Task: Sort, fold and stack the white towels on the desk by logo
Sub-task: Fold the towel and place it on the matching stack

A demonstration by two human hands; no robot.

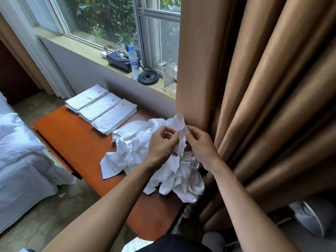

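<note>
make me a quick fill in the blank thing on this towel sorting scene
The folded towels lie in ____ stacks on the desk.
Each stack shows a ____ logo on top.
The left hand and right hand together pinch one ____ above the loose pile.
The bottle on the windowsill has a ____ cap.
Missing: three; red; towel; blue

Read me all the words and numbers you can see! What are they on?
No text here can be read.
Folded towels: a red logo on each of three stacks, too small to read.
Loose towel: a small grey mark, blurred.
Bottle: label print too small.
Sign card: print too small.
</note>
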